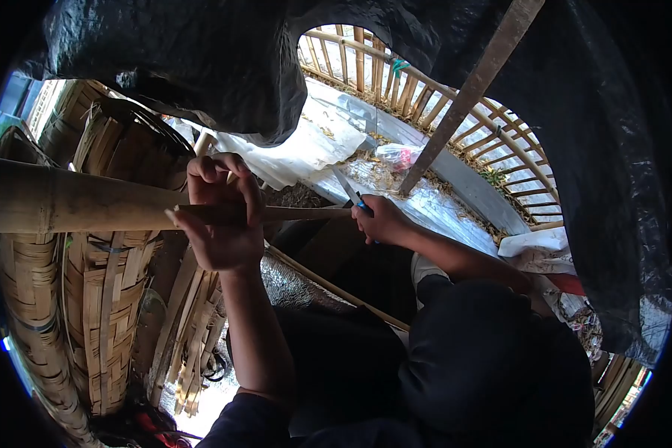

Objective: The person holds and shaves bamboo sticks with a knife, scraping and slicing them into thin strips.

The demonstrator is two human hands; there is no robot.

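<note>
Bamboo strip [302, 213] held out level before a knife [346, 187]

The left hand [230, 243] is raised, its fingers half curled; the strip is laid across its palm, but whether it is gripped cannot be told. The knife's blue handle is enclosed by the right hand [384, 222], the forearm stretched forward. The strip is thin and tapered; beside it a smooth, round bamboo pole [89, 200] is cut off by the left edge. Coarsely plaited basketwork [112, 321] is seen below. Much of the surroundings is hidden by wrinkled black sheeting [187, 60]. Contact between blade and strip cannot be made out.
</note>
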